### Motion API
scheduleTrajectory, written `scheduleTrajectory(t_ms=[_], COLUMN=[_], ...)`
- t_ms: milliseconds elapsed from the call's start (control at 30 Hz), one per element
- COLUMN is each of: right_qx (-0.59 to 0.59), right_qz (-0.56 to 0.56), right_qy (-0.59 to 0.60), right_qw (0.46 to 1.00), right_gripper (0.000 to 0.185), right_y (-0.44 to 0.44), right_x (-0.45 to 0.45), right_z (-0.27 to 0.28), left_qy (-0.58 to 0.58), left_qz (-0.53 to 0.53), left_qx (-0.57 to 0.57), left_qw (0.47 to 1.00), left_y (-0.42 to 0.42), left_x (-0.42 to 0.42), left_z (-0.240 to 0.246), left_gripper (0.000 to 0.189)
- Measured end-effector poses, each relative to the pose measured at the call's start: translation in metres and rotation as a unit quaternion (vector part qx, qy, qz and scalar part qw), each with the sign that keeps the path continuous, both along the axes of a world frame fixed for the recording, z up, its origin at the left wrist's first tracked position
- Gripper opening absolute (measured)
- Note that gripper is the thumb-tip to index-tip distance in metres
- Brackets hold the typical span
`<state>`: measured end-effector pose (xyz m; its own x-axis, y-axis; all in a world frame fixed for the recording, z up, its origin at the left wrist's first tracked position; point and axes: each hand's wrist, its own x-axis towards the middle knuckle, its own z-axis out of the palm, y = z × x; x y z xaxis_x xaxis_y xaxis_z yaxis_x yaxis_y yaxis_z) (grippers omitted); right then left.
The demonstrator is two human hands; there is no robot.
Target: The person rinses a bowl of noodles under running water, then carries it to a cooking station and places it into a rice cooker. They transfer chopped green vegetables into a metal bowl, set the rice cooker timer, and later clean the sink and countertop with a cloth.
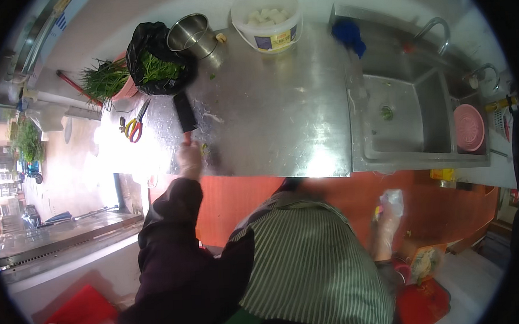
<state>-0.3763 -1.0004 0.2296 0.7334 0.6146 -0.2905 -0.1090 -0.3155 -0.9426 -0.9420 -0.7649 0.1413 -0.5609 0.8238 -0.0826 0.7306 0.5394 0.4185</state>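
Observation:
My left hand point(190, 159) grips the handle of a cleaver point(184, 112) above the left part of the steel worktop point(265, 113). Its dark blade points away from me, towards a black plastic bag point(147, 42) of leafy greens point(160, 69). Scissors point(136, 124) with yellow and red handles lie left of the blade. My right hand point(388, 223) is low at my right side, in front of the reddish cabinet front point(340, 184). Clear plastic point(393, 199) shows at its fingers, with a small yellow and pink patch. Blur hides whether the fingers close on it.
A steel pot point(198, 44) and a white bucket point(268, 34) with pale chunks stand along the back. Left of the bag, a pink basket point(126, 87) holds long green stalks point(105, 82). At right are a steel sink point(392, 128), a blue cloth point(349, 36) and a pink colander point(469, 127).

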Motion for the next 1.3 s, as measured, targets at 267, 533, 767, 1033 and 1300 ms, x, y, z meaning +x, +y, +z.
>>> scheduleTrajectory(t_ms=[267,533,767,1033,1300], right_qx=[-0.041,-0.057,-0.611,-0.499,-0.496], right_qz=[-0.021,-0.11,0.215,-0.285,-0.282], right_qy=[0.151,0.115,-0.283,0.128,-0.018], right_qw=[0.987,0.986,0.708,0.808,0.821], right_gripper=[0.011,0.017,0.033,0.034,0.041], right_y=[0.017,-0.065,-0.29,-0.364,-0.347], right_x=[-0.034,-0.029,-0.076,-0.189,-0.237], right_z=[0.059,0.02,-0.1,-0.102,-0.113], left_qy=[0.162,-0.042,0.023,0.094,0.09], left_qz=[0.029,-0.424,-0.738,-0.631,-0.625], left_qx=[-0.075,0.038,0.334,0.097,-0.027], left_qw=[0.984,0.904,0.586,0.764,0.775], left_y=[0.036,0.125,0.247,0.378,0.366], left_x=[-0.047,0.222,0.399,0.532,0.549], left_z=[0.044,0.058,0.016,0.015,0.024], left_gripper=[0.058,0.073,0.077,0.096,0.04])
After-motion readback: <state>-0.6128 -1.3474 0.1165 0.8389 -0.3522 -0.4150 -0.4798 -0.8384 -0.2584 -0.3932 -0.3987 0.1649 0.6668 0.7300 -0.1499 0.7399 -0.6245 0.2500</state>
